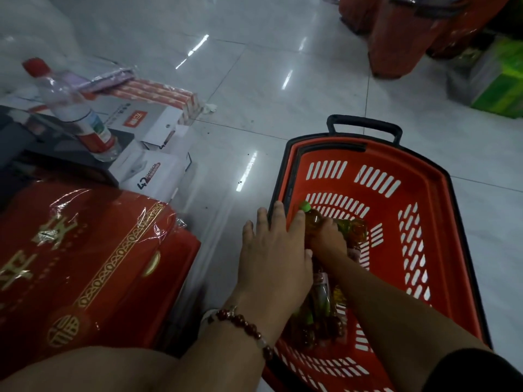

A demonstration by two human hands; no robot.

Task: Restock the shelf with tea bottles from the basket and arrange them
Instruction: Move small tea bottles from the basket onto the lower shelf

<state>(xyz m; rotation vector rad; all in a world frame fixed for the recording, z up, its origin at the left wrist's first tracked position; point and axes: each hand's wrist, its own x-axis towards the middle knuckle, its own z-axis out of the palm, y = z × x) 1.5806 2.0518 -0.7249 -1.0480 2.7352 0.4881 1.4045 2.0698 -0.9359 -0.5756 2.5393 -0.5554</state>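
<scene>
A red plastic basket [418,193] with a black rim and handle stands on the floor at the lower right. Inside lie several tea bottles [322,304] with amber liquid and green caps. My right hand [328,239] reaches into the basket and is closed around one tea bottle [312,219], whose green cap points away from me. My left hand [271,250] lies over the basket's left rim with fingers spread, its thumb touching the same bottle's neck. A bead bracelet circles my left wrist. No shelf is in view.
Red gift boxes [85,261] wrapped in film sit at the lower left. Behind them are white cartons [152,128] with a clear red-capped bottle [70,106] on top. Stacked red baskets [402,35] and green boxes [501,83] stand at the top right on the glossy tiled floor.
</scene>
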